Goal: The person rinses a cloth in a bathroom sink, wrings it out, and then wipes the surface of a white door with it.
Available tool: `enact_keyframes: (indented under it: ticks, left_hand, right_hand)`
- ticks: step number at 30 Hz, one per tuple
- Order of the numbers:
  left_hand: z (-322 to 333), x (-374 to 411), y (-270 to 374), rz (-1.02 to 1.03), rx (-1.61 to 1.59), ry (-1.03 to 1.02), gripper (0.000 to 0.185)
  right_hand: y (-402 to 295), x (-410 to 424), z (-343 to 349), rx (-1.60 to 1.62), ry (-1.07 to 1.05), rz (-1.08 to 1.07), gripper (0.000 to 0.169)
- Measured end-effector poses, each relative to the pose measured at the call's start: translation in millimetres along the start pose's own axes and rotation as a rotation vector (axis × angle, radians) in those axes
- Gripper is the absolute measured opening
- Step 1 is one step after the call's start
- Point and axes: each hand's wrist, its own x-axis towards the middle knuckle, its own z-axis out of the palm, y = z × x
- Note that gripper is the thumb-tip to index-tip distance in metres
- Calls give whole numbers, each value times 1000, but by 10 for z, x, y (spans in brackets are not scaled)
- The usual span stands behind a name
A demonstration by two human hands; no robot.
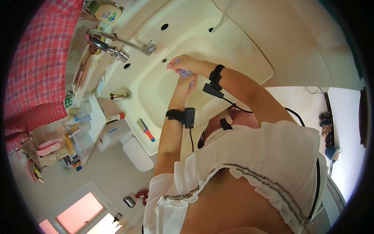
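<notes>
Over the cream washbasin [152, 93] I grip a crumpled lavender cloth [185, 73] between my two hands. My right hand [187, 63] is closed around its upper end, and a bit of the cloth shows by the fingers. Just below, my left hand [186, 85] holds the other end in a fist. The stretch of cloth between the fists looks bunched, perhaps twisted. A black strap with a small device [189, 118] sits on my left wrist, and another strap [216, 76] circles the right one.
A chrome faucet [117, 52] arches over the basin's back left. On the left rim lie a wire-bristle brush [145, 129] with a red and blue handle and a glass of makeup brushes [121, 95]. A white toilet lid [138, 155] is at lower left. Cluttered shelves [83, 125] line the left wall.
</notes>
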Motion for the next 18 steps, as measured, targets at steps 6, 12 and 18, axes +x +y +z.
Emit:
enact_keyframes:
  ticks: [6,12,18]
  left_hand:
    - [-76,148,-210,83,458,260,22]
    - [-292,191,-395,537,973,528,41]
    - [-373,76,-310,364,1147,521,49]
  right_hand:
    - [237,131,117,-149,347,-9,37]
    - [387,273,376,-324,677,29,37]
    - [431,270,544,-234,884,72,38]
